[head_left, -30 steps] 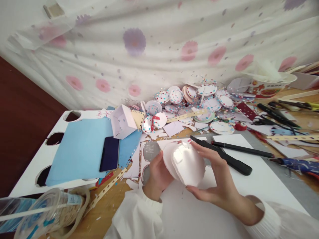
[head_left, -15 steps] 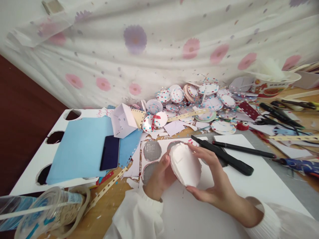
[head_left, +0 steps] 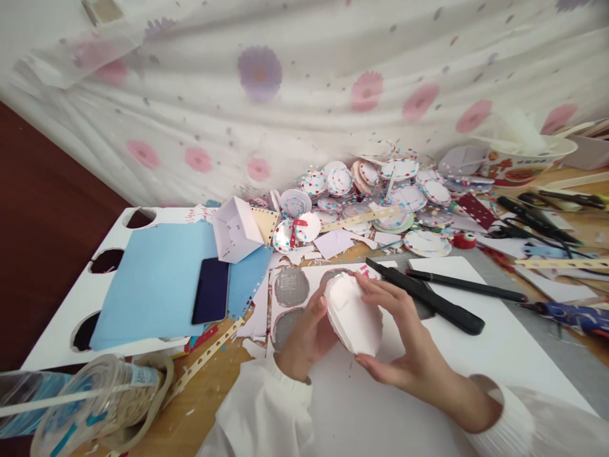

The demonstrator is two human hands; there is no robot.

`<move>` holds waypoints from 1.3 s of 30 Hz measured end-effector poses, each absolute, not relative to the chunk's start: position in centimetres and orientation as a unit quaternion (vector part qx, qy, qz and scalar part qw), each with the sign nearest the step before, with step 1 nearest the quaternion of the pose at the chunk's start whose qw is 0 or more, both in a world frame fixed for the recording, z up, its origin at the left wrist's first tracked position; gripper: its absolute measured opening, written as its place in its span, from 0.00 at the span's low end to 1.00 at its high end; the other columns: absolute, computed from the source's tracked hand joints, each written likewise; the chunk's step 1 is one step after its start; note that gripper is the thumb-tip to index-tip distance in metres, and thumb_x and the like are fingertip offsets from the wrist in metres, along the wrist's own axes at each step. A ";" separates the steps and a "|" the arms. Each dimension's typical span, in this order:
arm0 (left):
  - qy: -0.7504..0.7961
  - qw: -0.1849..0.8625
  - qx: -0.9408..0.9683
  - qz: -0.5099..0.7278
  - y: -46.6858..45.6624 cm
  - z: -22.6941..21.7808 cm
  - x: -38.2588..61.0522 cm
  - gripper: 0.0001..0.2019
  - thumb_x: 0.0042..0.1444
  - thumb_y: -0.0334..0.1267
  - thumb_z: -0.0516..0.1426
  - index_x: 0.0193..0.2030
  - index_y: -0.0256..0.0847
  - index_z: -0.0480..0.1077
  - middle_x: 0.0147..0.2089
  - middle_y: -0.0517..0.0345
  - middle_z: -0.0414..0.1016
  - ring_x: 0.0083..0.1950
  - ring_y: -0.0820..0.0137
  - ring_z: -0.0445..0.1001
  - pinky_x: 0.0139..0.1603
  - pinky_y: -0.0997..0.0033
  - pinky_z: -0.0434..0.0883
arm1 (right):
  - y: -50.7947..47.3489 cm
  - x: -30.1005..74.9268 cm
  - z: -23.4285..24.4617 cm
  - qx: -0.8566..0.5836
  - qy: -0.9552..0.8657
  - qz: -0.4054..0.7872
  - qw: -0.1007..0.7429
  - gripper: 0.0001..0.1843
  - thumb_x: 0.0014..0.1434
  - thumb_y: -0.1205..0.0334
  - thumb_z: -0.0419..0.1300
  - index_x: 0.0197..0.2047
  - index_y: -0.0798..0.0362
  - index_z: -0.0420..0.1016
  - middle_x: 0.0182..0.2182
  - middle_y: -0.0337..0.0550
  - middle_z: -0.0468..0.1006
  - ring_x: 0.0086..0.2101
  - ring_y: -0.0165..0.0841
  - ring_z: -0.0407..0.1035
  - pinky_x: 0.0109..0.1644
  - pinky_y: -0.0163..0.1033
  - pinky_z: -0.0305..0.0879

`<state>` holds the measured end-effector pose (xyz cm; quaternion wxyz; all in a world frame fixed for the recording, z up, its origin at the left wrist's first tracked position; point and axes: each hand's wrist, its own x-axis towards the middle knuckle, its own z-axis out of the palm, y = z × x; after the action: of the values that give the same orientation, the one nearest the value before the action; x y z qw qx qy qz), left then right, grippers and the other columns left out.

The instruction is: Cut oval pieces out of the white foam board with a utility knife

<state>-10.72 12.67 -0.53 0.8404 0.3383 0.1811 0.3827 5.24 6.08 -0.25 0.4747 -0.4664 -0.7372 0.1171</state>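
Note:
Both hands hold a stack of white paper circles (head_left: 354, 314) on edge above a white sheet (head_left: 495, 343). My left hand (head_left: 307, 336) grips the stack from behind, its fingers mostly hidden by the paper. My right hand (head_left: 404, 336) clasps it from the right, thumb under the lower rim and fingers curled over the top. Just behind the hands lies a white card with round holes cut out (head_left: 291, 289).
A black utility knife (head_left: 428, 298) and a black pen (head_left: 466, 285) lie just right of my hands. A dark phone (head_left: 210, 291) rests on blue paper (head_left: 152, 282). Dotted paper circles (head_left: 380, 190) are heaped at the back; scissors and tools (head_left: 533, 222) sit far right; a plastic cup (head_left: 90, 406) lies bottom left.
The stack of circles has been pressed closer together and turned more edge-on between my hands; the hands have stayed in the same spot.

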 end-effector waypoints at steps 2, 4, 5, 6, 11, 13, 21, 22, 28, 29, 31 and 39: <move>0.194 0.843 0.323 0.385 12.7 -0.3 -10.7 0.36 0.46 0.58 0.67 0.59 0.42 0.69 0.60 0.46 0.71 0.65 0.49 0.63 0.66 0.54 0.61 | 6.1 5.3 -0.4 -0.462 -0.736 0.134 0.476 0.35 0.58 0.48 0.64 0.62 0.50 0.55 0.64 0.60 0.60 0.63 0.52 0.54 0.61 0.60 0.57; 0.208 0.851 0.302 0.376 12.8 0.2 -10.7 0.34 0.44 0.59 0.66 0.55 0.42 0.72 0.57 0.47 0.73 0.64 0.48 0.65 0.65 0.52 0.62 | 6.1 5.4 -0.4 -0.446 -0.724 0.163 0.501 0.37 0.60 0.41 0.59 0.64 0.51 0.54 0.65 0.61 0.59 0.64 0.54 0.52 0.62 0.63 0.55; 0.213 0.858 0.290 0.367 12.8 0.5 -10.7 0.33 0.44 0.61 0.65 0.52 0.41 0.73 0.55 0.47 0.74 0.64 0.47 0.65 0.64 0.51 0.63 | 6.1 5.5 -0.4 -0.437 -0.710 0.179 0.523 0.37 0.61 0.39 0.57 0.64 0.52 0.54 0.65 0.62 0.58 0.64 0.55 0.51 0.63 0.64 0.54; 0.217 0.864 0.278 0.359 12.9 0.8 -10.7 0.33 0.45 0.62 0.64 0.51 0.41 0.74 0.54 0.47 0.75 0.63 0.46 0.66 0.62 0.49 0.64 | 6.1 5.6 -0.3 -0.431 -0.691 0.191 0.549 0.36 0.61 0.39 0.56 0.64 0.52 0.54 0.65 0.62 0.57 0.64 0.56 0.51 0.63 0.65 0.53; 0.228 0.871 0.242 0.362 13.1 1.5 -10.7 0.35 0.47 0.67 0.60 0.50 0.39 0.73 0.52 0.44 0.75 0.60 0.46 0.69 0.57 0.47 0.67 | 6.1 5.9 0.0 -0.441 -0.670 0.142 0.580 0.28 0.57 0.57 0.65 0.58 0.48 0.62 0.58 0.57 0.66 0.58 0.52 0.61 0.59 0.62 0.59; 0.232 0.865 0.252 0.367 13.1 1.2 -10.6 0.35 0.49 0.68 0.59 0.50 0.38 0.73 0.52 0.43 0.75 0.58 0.48 0.70 0.57 0.50 0.68 | 6.2 5.8 0.1 -0.432 -0.709 0.101 0.548 0.29 0.54 0.60 0.67 0.57 0.48 0.62 0.53 0.54 0.70 0.54 0.50 0.65 0.56 0.58 0.63; 0.260 0.701 0.481 0.458 13.0 -0.1 -10.8 0.32 0.51 0.61 0.63 0.55 0.41 0.69 0.58 0.45 0.68 0.61 0.56 0.66 0.62 0.60 0.63 | 6.6 6.8 0.7 -0.478 -0.672 0.109 0.555 0.12 0.63 0.68 0.58 0.49 0.46 0.68 0.36 0.42 0.76 0.37 0.37 0.72 0.38 0.42 0.70; 0.257 0.665 0.521 0.469 13.0 -0.1 -11.0 0.31 0.50 0.58 0.65 0.55 0.41 0.70 0.58 0.46 0.68 0.60 0.57 0.66 0.62 0.61 0.62 | 6.6 7.0 0.7 -0.480 -0.674 0.119 0.549 0.11 0.64 0.68 0.57 0.48 0.46 0.69 0.35 0.42 0.76 0.35 0.36 0.72 0.36 0.41 0.70; 0.306 0.651 0.584 0.376 12.5 0.4 -11.1 0.14 0.47 0.42 0.70 0.37 0.38 0.74 0.35 0.57 0.72 0.38 0.68 0.69 0.40 0.73 0.66 | 6.8 7.2 0.5 -0.494 -0.702 0.150 0.490 0.14 0.64 0.62 0.58 0.53 0.46 0.68 0.37 0.42 0.78 0.36 0.36 0.74 0.38 0.40 0.72; 0.318 0.644 0.584 0.378 12.5 0.5 -11.1 0.13 0.48 0.41 0.69 0.35 0.38 0.74 0.33 0.58 0.71 0.37 0.69 0.68 0.39 0.73 0.65 | 6.8 7.1 0.5 -0.498 -0.696 0.162 0.491 0.14 0.64 0.61 0.58 0.53 0.46 0.68 0.38 0.43 0.79 0.37 0.36 0.75 0.38 0.39 0.73; 0.332 0.635 0.574 0.397 12.4 0.7 -11.0 0.13 0.49 0.43 0.69 0.33 0.37 0.74 0.31 0.58 0.70 0.35 0.70 0.67 0.36 0.74 0.64 | 6.8 7.0 0.8 -0.493 -0.696 0.189 0.487 0.11 0.64 0.60 0.58 0.50 0.47 0.69 0.38 0.42 0.79 0.37 0.36 0.75 0.38 0.38 0.73; 0.367 0.617 0.562 0.411 12.6 0.8 -11.1 0.16 0.47 0.47 0.68 0.28 0.37 0.72 0.27 0.60 0.67 0.30 0.72 0.62 0.32 0.74 0.61 | 6.8 6.7 0.6 -0.513 -0.678 0.205 0.485 0.05 0.64 0.58 0.58 0.38 0.49 0.73 0.29 0.40 0.77 0.29 0.34 0.72 0.32 0.37 0.70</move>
<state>-11.10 12.59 0.83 0.6170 0.5623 0.3666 0.4107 6.74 6.76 0.58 0.4854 -0.5130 -0.6777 0.2048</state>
